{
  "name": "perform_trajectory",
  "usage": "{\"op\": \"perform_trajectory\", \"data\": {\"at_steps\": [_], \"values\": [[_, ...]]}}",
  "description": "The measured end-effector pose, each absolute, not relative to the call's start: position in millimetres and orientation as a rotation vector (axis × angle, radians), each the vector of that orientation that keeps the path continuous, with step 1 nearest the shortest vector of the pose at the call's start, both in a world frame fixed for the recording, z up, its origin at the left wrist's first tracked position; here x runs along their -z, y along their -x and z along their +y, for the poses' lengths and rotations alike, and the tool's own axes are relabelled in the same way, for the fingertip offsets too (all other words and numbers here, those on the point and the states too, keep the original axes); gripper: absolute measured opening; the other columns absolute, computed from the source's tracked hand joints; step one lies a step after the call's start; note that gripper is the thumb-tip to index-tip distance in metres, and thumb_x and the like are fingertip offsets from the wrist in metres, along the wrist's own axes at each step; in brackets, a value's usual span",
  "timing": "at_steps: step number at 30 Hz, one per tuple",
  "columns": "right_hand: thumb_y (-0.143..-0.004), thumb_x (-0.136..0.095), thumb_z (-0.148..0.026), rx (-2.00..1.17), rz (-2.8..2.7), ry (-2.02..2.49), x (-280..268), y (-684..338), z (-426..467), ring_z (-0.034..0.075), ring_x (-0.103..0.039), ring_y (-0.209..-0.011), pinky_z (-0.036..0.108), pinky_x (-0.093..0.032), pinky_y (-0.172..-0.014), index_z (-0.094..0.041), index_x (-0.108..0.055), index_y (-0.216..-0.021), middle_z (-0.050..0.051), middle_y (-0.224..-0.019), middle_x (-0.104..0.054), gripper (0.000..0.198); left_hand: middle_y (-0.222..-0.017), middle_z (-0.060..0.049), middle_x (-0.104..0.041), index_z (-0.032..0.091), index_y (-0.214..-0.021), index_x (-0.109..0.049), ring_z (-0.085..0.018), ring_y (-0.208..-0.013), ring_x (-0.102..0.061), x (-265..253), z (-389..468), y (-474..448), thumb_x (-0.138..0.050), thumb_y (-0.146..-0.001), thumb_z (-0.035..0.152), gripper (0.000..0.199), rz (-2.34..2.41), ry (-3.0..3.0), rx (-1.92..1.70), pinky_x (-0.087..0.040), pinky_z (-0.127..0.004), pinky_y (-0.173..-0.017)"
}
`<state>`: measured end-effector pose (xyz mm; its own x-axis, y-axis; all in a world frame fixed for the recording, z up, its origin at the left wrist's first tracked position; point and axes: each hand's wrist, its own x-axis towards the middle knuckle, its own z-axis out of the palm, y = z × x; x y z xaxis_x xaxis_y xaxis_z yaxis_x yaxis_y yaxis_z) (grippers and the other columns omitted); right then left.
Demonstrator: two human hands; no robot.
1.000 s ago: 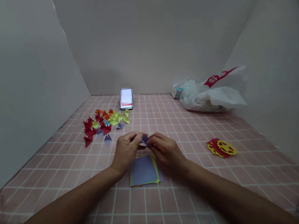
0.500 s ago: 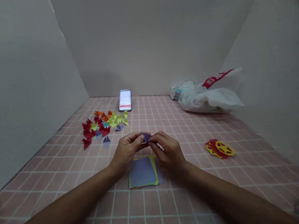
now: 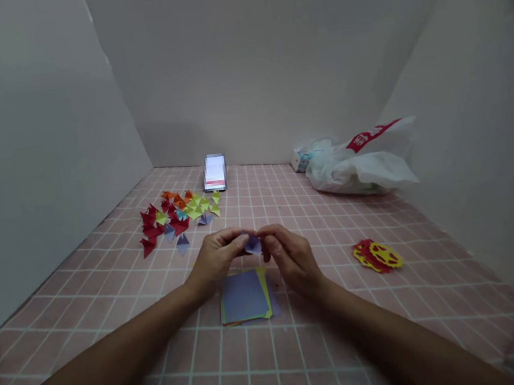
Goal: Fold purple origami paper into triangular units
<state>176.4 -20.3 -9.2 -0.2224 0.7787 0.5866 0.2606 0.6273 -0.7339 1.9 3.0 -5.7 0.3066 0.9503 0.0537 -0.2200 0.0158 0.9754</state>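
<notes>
A small folded piece of purple origami paper (image 3: 253, 246) is held up between my two hands, above the table. My left hand (image 3: 220, 256) pinches its left side between thumb and fingers. My right hand (image 3: 293, 257) has its thumb and forefinger closed at the paper's right edge. Just below them lies a stack of square origami paper (image 3: 245, 297), purple on top with yellow and other colours showing at the edges. Fingertips partly hide the folded piece.
Several folded paper pieces (image 3: 179, 224) in red, orange, yellow, blue and purple lie at the left. Behind them a phone (image 3: 214, 172) leans upright. Red and yellow cut-out discs (image 3: 378, 256) are at the right. A white plastic bag (image 3: 360, 170) and a tissue box (image 3: 299, 160) stand at the back right.
The purple paper has turned in my fingers, from a dark pointed shape to a lighter, wider face. My right fingers have shifted slightly along its edge; the left hand is nearly still.
</notes>
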Motion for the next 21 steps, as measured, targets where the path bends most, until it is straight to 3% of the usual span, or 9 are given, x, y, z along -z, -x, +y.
{"op": "perform_trajectory", "data": {"at_steps": [5, 9, 13, 21], "values": [[-0.095, -0.058, -0.039, -1.082, -1.522, 0.957, 7, -176, -13, 0.011, -0.055, -0.056, 0.024, -0.046, -0.054, -0.017, -0.065, -0.086, -0.002, -0.066, -0.057, 0.024, -0.098, -0.007, -0.074, 0.016, -0.116, -0.063, -0.018, -0.083, -0.07, 4, 6, 0, -0.076, -0.076, 0.026, 0.043, 0.77, -1.241, -0.997, -0.056, -0.032, -0.076], [-0.085, -0.068, -0.041, -1.318, -1.425, 0.966, 8, -176, -9, 0.009, -0.052, -0.05, 0.022, -0.043, -0.048, -0.017, -0.066, -0.087, -0.003, -0.066, -0.058, 0.024, -0.089, -0.002, -0.069, 0.017, -0.099, -0.057, -0.015, -0.077, -0.068, 3, 6, 0, -0.079, -0.072, 0.026, 0.036, 0.805, -1.215, -0.98, -0.055, -0.028, -0.07], [-0.08, -0.073, -0.04, -1.377, -1.41, 0.98, 9, -177, -6, 0.008, -0.052, -0.05, 0.021, -0.043, -0.047, -0.018, -0.066, -0.082, -0.003, -0.066, -0.06, 0.024, -0.074, 0.003, -0.062, 0.016, -0.082, -0.053, -0.011, -0.067, -0.063, 1, 8, 2, -0.079, -0.071, 0.031, 0.032, 0.831, -1.247, -0.906, -0.053, -0.025, -0.065], [-0.077, -0.075, -0.04, -1.368, -1.378, 0.994, 11, -179, -4, 0.008, -0.051, -0.049, 0.021, -0.043, -0.047, -0.018, -0.063, -0.079, -0.004, -0.066, -0.058, 0.025, -0.079, 0.001, -0.064, 0.015, -0.091, -0.06, -0.01, -0.07, -0.061, -4, 9, 3, -0.071, -0.078, 0.029, 0.022, 0.824, -1.3, -0.859, -0.048, -0.022, -0.063]]}}
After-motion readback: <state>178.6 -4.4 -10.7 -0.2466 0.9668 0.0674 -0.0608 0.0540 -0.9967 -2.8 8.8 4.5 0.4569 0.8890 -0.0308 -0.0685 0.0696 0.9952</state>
